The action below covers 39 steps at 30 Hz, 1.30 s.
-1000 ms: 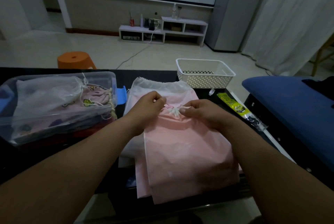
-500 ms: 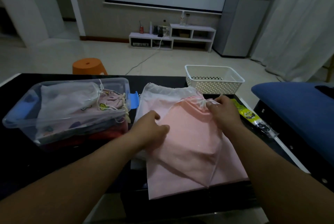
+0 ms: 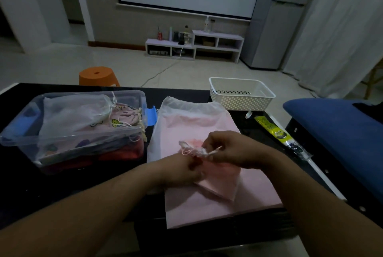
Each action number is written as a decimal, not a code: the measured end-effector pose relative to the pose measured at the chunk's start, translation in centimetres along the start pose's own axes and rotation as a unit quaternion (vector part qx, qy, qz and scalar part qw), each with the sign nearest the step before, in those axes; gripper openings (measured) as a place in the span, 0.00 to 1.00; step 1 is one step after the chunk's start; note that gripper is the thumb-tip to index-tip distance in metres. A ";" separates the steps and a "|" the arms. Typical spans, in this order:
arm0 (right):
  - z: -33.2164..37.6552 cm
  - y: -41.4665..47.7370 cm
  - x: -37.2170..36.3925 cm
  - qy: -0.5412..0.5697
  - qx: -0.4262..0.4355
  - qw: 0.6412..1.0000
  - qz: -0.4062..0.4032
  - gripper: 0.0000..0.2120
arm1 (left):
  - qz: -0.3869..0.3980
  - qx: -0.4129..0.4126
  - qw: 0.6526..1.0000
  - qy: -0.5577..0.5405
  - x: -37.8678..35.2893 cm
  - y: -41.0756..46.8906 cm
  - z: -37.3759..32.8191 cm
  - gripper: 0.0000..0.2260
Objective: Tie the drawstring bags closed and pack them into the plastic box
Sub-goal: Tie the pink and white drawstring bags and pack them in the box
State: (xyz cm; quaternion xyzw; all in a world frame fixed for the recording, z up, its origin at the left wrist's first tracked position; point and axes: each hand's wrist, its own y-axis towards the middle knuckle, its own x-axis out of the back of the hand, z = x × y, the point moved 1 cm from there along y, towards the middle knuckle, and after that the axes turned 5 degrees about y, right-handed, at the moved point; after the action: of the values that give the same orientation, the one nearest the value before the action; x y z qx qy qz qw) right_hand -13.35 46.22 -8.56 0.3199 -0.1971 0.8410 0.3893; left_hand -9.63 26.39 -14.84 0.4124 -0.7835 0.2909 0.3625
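A pink drawstring bag (image 3: 221, 182) lies folded on a stack of flat pink and white bags (image 3: 192, 120) on the black table. Its gathered, tied neck sits just above my hands. My right hand (image 3: 230, 149) pinches the tied neck and its white cord. My left hand (image 3: 178, 170) grips the pink bag's fabric just below the neck. The clear plastic box (image 3: 132, 99) stands to the left, holding several tied bags, a white one on top.
A white perforated basket (image 3: 240, 99) stands at the table's far right. A yellow packet (image 3: 271, 129) lies beside it along the right edge. A blue cushion (image 3: 339, 124) is further right. An orange stool (image 3: 97, 75) stands on the floor beyond the table.
The pink bag has been folded over and its tied neck drawn back toward me. My right hand came nearer with the neck, and my left hand shifted right to grip the fabric.
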 end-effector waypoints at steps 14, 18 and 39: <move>-0.5 -0.8 -0.8 -0.046 -0.117 0.983 -0.136 0.11 | -0.150 0.252 0.954 -0.067 0.3 -0.9 0.6 0.14; -2.4 -0.8 -0.9 -0.092 -0.239 0.965 -0.061 0.22 | -0.135 0.259 0.953 0.077 0.3 -1.2 -0.9 0.15; 11.8 3.7 -0.2 0.263 0.019 0.938 -0.227 0.21 | -0.521 0.103 0.819 -0.217 13.8 -8.7 -0.5 0.24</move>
State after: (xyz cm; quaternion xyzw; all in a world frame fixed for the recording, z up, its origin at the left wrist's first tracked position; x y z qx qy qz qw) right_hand -11.56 36.96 -0.50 0.1303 0.0059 0.7881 0.6015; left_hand -7.48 16.51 -2.01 0.8466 -0.4753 0.0408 0.2361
